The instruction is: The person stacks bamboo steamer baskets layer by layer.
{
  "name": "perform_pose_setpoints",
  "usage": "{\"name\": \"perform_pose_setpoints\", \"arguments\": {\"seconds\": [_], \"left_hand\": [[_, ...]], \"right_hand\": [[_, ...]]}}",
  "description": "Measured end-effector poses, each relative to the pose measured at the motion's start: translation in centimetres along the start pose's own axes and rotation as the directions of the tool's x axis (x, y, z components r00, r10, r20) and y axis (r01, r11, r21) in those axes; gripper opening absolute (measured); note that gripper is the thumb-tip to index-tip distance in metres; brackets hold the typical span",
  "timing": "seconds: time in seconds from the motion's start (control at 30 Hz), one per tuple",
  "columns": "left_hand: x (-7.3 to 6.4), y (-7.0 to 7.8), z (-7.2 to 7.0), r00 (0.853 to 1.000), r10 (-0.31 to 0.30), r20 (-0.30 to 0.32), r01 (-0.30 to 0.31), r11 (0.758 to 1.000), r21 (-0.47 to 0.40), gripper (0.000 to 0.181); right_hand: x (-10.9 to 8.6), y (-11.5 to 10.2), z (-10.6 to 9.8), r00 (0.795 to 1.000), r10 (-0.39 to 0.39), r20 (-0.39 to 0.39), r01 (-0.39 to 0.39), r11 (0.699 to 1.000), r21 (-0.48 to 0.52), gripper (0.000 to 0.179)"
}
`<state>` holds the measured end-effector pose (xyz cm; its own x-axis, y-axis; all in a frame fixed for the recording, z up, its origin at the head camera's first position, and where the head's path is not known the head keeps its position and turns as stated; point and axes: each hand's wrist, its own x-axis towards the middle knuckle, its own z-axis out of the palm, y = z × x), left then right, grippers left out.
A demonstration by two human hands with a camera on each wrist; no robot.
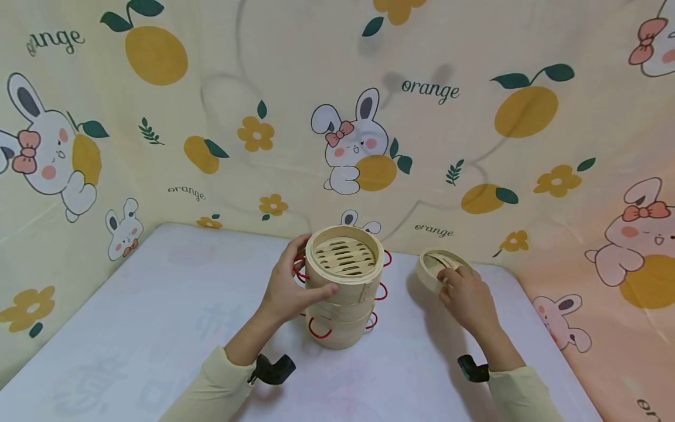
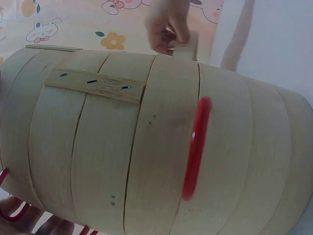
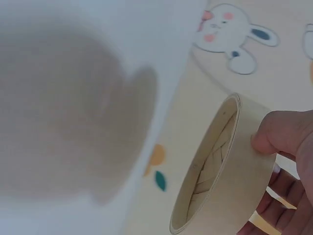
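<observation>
A tall stack of round bamboo steamer baskets (image 1: pixel 340 331) stands upright on the table, with red loops at its sides. The slatted floor (image 1: pixel 345 256) of the top basket shows from above. My left hand (image 1: pixel 290 287) grips the upper part of the stack, thumb across the front and fingers round the left side. Off to the right, my right hand (image 1: pixel 469 299) holds a round bamboo steamer lid (image 3: pixel 242 166), tilted over the table. In the right wrist view its woven inner face shows, and the thumb (image 3: pixel 279 134) presses on its side wall.
Under everything lies a pale table (image 1: pixel 174 328), with a shadow below the right hand. Behind it hangs a cloth (image 1: pixel 295 53) printed with rabbits and oranges, meeting the table's back edge close behind the stack.
</observation>
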<state>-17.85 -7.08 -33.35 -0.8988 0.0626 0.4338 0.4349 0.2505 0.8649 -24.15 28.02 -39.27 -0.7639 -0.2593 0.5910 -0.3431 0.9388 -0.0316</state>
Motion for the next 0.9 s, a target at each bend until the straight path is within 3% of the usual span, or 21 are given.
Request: {"name": "perform_pose_setpoints", "arguments": {"seconds": [0.27,0.6,0.9], "left_hand": [[0.1,-0.3,0.0,1.0,0.001,0.004,-0.001,1.0,-0.005,0.086],[0.6,-3.5,0.5,1.0,0.015,0.003,-0.015,1.0,0.007,0.089],[0.6,-3.6,0.6,1.0,0.019,-0.004,-0.019,1.0,0.014,0.088]], "right_hand": [[1.3,-1.5,-2.5,0.996,-0.043,-0.076,0.043,0.999,0.011,0.019],[2.3,-3.4,-4.9,0.993,-0.047,-0.11,0.051,0.998,0.034,0.022],[3.3,-5.8,-7.4,0.983,-0.085,-0.163,0.097,0.993,0.067,0.023]]}}
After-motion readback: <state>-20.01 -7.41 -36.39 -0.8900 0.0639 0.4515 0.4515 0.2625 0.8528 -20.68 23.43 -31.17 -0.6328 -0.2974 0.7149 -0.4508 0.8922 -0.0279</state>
